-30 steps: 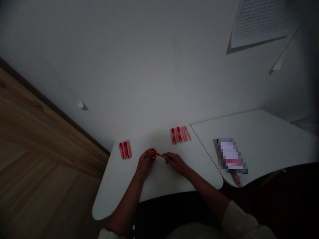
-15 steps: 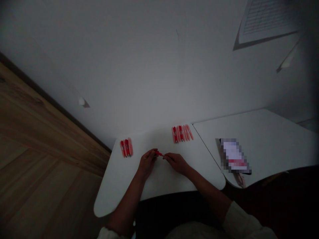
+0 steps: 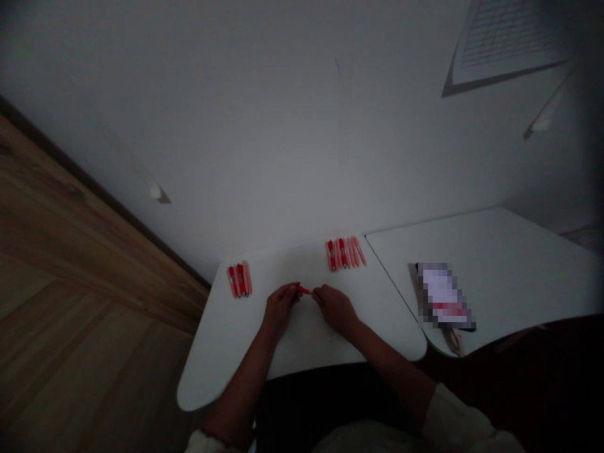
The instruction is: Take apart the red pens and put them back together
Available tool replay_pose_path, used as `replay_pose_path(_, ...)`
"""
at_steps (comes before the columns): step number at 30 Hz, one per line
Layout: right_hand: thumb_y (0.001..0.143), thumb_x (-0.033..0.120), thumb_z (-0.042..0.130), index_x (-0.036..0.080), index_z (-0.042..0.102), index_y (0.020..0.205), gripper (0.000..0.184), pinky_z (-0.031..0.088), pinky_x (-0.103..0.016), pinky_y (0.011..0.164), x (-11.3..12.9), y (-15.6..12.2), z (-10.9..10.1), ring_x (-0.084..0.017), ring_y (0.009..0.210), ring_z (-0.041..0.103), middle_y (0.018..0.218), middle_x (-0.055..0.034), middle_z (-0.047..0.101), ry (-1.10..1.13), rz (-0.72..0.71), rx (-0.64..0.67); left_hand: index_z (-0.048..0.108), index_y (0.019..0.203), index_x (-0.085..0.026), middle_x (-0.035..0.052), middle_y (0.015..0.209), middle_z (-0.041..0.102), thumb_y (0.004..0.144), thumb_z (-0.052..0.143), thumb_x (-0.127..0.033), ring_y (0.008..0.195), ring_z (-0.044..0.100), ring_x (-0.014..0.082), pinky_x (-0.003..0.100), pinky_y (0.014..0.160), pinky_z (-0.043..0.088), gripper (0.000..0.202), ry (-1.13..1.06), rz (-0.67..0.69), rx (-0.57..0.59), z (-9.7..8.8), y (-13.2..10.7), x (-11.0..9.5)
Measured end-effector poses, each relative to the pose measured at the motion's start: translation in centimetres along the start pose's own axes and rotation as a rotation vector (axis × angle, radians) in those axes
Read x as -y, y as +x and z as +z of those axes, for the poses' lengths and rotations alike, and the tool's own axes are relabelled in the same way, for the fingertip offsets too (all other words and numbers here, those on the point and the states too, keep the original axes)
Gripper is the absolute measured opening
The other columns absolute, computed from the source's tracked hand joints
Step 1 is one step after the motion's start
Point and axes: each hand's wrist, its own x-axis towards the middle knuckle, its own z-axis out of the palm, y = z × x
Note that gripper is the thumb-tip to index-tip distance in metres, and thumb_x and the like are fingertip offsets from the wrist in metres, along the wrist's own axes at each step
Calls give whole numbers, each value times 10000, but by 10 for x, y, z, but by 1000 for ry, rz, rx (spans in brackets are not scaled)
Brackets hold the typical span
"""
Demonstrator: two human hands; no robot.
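I have both hands over the middle of the white counter. The left hand grips the fat end of a small red pen, and the right hand pinches its thin end. The pen sits in the gap between them, up off the counter. I think it is light and stiff, likely hard plastic, and a bit slick. The fat part looks best for a firm hold; the thin end may bend, so I would take it gently with fingertips. The pen is bright red and slim, going narrow toward the right. Small marks on it are too tiny to see. Past the left hand lie some red and pink pens, side by side. Farther back is a second row of pens, with silvery tips on the red ones.
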Motion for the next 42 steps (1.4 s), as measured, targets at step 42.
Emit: replay_pose_path(42,967,364,355,249,581,1114,294,313,-239,633,-23,2,-26,-127,713,538,805,-25,610,-215,-215,111,591,822,-191,-7,682,576,870,443,-418,613,520,123,242,610,412,275,874,310,127,13,-12,-6)
